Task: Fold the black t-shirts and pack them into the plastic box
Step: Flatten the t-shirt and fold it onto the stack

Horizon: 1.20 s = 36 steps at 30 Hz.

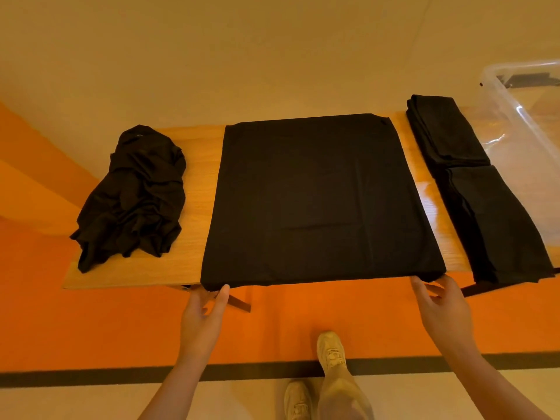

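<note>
Cloth at table centre: the spread t-shirt, soft, limp, light. Take its near corners at 7 and 5 o'clock, where left hand and right hand wait relaxed, fingertips just touching the hem.

I see 1 black shirt spread flat in the middle, a big neat square with its near edge hanging over the front. On the left sits a pile of black shirts, all crumpled up. On the right lie 2 folded shirts, 1 at the back and 1 in front, touching end to end. The clear box stands just beside them at the far right, open on top.
</note>
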Tool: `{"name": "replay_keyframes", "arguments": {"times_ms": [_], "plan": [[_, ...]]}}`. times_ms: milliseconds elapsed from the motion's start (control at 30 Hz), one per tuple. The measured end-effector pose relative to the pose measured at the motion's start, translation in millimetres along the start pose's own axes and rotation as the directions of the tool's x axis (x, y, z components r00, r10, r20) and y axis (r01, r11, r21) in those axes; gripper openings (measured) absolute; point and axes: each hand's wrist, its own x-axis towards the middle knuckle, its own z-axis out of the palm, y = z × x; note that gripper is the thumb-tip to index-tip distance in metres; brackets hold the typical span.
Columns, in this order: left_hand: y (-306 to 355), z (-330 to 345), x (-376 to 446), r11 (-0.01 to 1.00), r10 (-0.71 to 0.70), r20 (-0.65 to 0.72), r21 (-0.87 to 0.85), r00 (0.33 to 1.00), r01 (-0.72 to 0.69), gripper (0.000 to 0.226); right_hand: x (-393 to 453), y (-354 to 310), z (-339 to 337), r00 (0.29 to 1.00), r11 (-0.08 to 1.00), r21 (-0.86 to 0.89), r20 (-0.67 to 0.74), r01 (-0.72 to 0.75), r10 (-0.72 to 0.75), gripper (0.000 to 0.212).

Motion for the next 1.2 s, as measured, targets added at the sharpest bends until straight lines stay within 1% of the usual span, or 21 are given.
{"name": "replay_keyframes", "arguments": {"times_ms": [133,233,333,367,433,467,500,567,667,733,800,833,900,933,1000,1033,1067,1133,1167,1200], "plan": [[5.8,-3.0,-0.7,0.986,-0.092,-0.003,-0.14,0.996,0.09,0.019,-5.8,1.4,-2.5,1.0,0.997,0.076,-0.008,0.01,-0.01,0.03],[10.5,-4.8,1.0,0.945,-0.182,-0.025,-0.28,0.983,0.168,0.023,-7.6,3.6,-7.7,1.0,0.971,0.238,-0.007,-0.014,0.016,0.026],[10.5,-6.5,1.2,0.918,-0.232,-0.052,-0.342,0.971,0.201,0.024,-8.2,-3.5,-13.2,0.999,0.918,0.394,0.027,-0.051,0.044,0.024],[10.9,-7.2,0.5,0.912,-0.24,-0.06,-0.357,0.969,0.203,0.022,-7.7,-5.0,-14.9,0.997,0.89,0.45,0.043,-0.072,0.059,0.028],[12.1,-9.8,-0.6,0.903,-0.245,-0.068,-0.38,0.967,0.201,0.016,-6.3,-6.8,-18.4,0.992,0.833,0.539,0.064,-0.124,0.106,0.05],[13.4,-11.4,-1.2,0.898,-0.244,-0.07,-0.391,0.967,0.199,0.014,-5.9,-8.5,-20.0,0.991,0.815,0.564,0.066,-0.136,0.119,0.056],[14.8,-12.8,-2.2,0.895,-0.242,-0.071,-0.401,0.968,0.194,0.014,-6.4,-11.6,-21.7,0.991,0.804,0.579,0.061,-0.135,0.122,0.055],[18.8,-15.0,-5.0,0.898,-0.215,-0.088,-0.41,0.973,0.161,0.017,-9.0,-18.5,-23.4,0.995,0.811,0.579,0.021,-0.088,0.093,0.046],[27.1,-17.6,-12.2,0.938,-0.107,-0.159,-0.344,0.981,0.046,0.022,-15.8,-29.7,-26.4,0.999,0.845,0.535,-0.05,0.022,0.005,0.039],[29.7,-20.7,-15.9,0.953,-0.01,-0.168,-0.299,0.986,-0.042,0.026,-18.3,-30.3,-30.0,0.995,0.863,0.498,-0.077,0.088,-0.057,0.034],[29.5,-24.9,-16.8,0.966,0.052,-0.149,-0.242,0.987,-0.088,0.023,-19.4,-29.9,-37.1,0.991,0.876,0.465,-0.062,0.132,-0.116,0.025],[29.4,-27.2,-16.5,0.976,0.068,-0.135,-0.197,0.988,-0.094,0.02,-20.0,-30.2,-41.6,0.99,0.88,0.455,-0.039,0.137,-0.134,0.024],[28.4,-32.9,-14.2,0.992,0.09,-0.09,-0.085,0.992,-0.098,0.021,-20.7,-32.1,-50.6,0.984,0.898,0.418,0.049,0.137,-0.173,0.041],[28.0,-36.6,-12.8,0.995,0.099,-0.056,-0.023,0.993,-0.101,0.025,-20.5,-33.1,-54.0,0.981,0.913,0.386,0.082,0.132,-0.177,0.044],[28.1,-43.9,-9.8,0.986,0.13,0.012,0.099,0.991,-0.131,0.033,-19.5,-36.1,-59.6,0.97,0.94,0.298,0.123,0.167,-0.211,0.028],[28.1,-47.6,-8.2,0.975,0.153,0.033,0.16,0.988,-0.157,0.035,-19.2,-37.5,-61.6,0.962,0.948,0.251,0.139,0.195,-0.235,0.027],[28.4,-50.9,-6.5,0.957,0.185,0.038,0.221,0.982,-0.189,0.035,-19.1,-40.1,-64.3,0.954,0.952,0.218,0.16,0.216,-0.253,0.033],[28.7,-56.7,-3.6,0.913,0.265,0.013,0.319,0.964,-0.255,0.033,-18.6,-41.8,-69.8,0.95,0.953,0.193,0.166,0.233,-0.266,0.054],[28.9,-59.0,-2.4,0.89,0.31,-0.001,0.352,0.951,-0.289,0.03,-18.1,-41.8,-72.3,0.955,0.956,0.182,0.151,0.229,-0.257,0.053],[29.5,-61.1,-1.3,0.868,0.353,-0.007,0.376,0.936,-0.325,0.028,-17.6,-42.1,-75.2,0.955,0.956,0.168,0.135,0.242,-0.265,0.044]]}}
